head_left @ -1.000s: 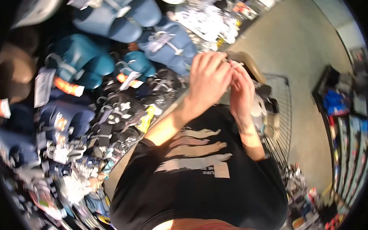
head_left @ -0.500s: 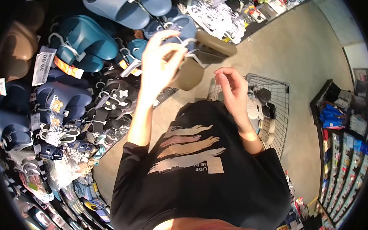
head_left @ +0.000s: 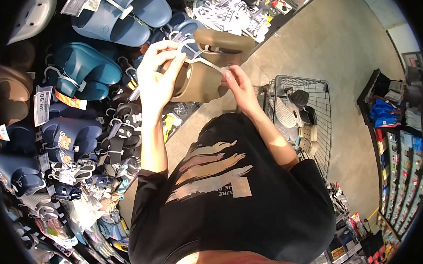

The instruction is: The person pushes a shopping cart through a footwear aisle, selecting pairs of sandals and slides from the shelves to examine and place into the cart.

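Note:
A pair of tan slippers on a white plastic hanger is held up in front of the shoe display. My left hand grips the hanger's upper part, fingers pinched around it. My right hand touches the hanger's lower end at the slippers' edge with its fingertips. Both arms come up from my black printed T-shirt at the bottom of the view.
A wall display of hanging blue slippers, navy slippers and brown slippers with a price tag fills the left. A wire cart holding several slippers stands to the right. Stocked shelves line the far right across a beige floor.
The left hand carried the tan slippers up and left toward the display. The right hand let go half a second ago and now touches the hanger again.

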Available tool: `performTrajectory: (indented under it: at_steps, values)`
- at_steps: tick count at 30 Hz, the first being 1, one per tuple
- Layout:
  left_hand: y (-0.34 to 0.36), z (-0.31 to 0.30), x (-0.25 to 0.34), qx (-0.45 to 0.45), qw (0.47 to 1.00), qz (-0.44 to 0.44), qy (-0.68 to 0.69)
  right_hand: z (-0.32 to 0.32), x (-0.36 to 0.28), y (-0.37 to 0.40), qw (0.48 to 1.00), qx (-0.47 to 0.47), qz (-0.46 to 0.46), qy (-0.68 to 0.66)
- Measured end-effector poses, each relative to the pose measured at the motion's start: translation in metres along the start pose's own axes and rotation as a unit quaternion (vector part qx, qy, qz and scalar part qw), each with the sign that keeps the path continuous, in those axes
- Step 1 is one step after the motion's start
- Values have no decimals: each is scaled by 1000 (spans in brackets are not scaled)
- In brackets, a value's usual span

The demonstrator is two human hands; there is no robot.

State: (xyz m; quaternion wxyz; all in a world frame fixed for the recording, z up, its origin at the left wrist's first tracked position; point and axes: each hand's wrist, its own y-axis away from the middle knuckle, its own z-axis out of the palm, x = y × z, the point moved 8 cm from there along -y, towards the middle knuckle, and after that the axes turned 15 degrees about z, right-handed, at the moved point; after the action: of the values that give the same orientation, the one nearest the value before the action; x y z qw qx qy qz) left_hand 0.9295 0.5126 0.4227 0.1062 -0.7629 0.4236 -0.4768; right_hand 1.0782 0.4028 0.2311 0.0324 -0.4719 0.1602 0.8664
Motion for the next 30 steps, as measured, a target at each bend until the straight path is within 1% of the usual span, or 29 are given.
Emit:
performTrajectory:
  at_steps: [1, 2, 4, 7, 9, 10, 11, 12, 13, 15, 16, 18, 19, 20, 22, 24, 25, 26, 28, 30]
  values:
    - [-1, 0, 2, -2, 1000, 1, 0, 3, 1, -2, 999, -19, 23, -26]
    - [-2, -1, 1, -7, 1000, -12, 3, 1, 3, -4, 999, -18, 22, -27]
    - [-2, -3, -2, -11, 1000, -24, 4, 6, 19, -10, 979, -85, 93, -162]
    - [-2, -5, -9, -21, 999, -19, 15, 10, 25, -11, 972, -83, 96, -196]
    - [-1, -5, -14, -20, 996, -30, 87, 11, 23, -9, 974, -80, 95, -190]
    - [-1, -7, -17, -18, 996, -30, 86, 12, 22, -9, 975, -77, 94, -184]
    - [1, -6, -22, -21, 991, -42, 129, 12, 24, -9, 975, -78, 96, -182]
    - [4, -4, -25, -23, 983, -53, 173, 9, 24, -9, 978, -67, 80, -182]
    - [7, -4, -26, -21, 983, -54, 173, 7, 22, -8, 980, -55, 64, -181]
    - [14, -11, -24, 55, 972, -53, 221, 6, 17, -8, 981, -51, 51, -179]
    - [21, -10, -25, 55, 972, -51, 223, 6, 12, -8, 982, -46, 36, -178]
    - [48, -15, -31, 92, 980, -59, 166, 5, 5, -8, 981, -43, 23, -190]
    - [59, -12, -29, 65, 994, -38, 81, 4, 3, -9, 979, -42, 12, -201]
    - [79, -3, -46, 79, 973, -125, 177, 3, 3, -11, 979, -41, 12, -201]
    - [88, -8, -51, 75, 981, -141, 110, 3, 2, -13, 986, -56, 9, -157]
    - [83, -20, -46, 72, 994, -83, 14, 4, -2, -11, 990, -72, 6, -124]
    - [77, -27, -38, 57, 995, -83, -6, 8, -5, -9, 992, -88, 2, -96]
    - [77, -29, -43, 74, 990, -106, 51, 10, -5, -8, 992, -92, 5, -92]
    - [78, -32, -48, 70, 987, -133, 56, 15, -9, -8, 989, -104, 0, -104]
    - [75, -31, -51, 66, 986, -139, 71, 16, -4, -9, 988, -108, -6, -112]
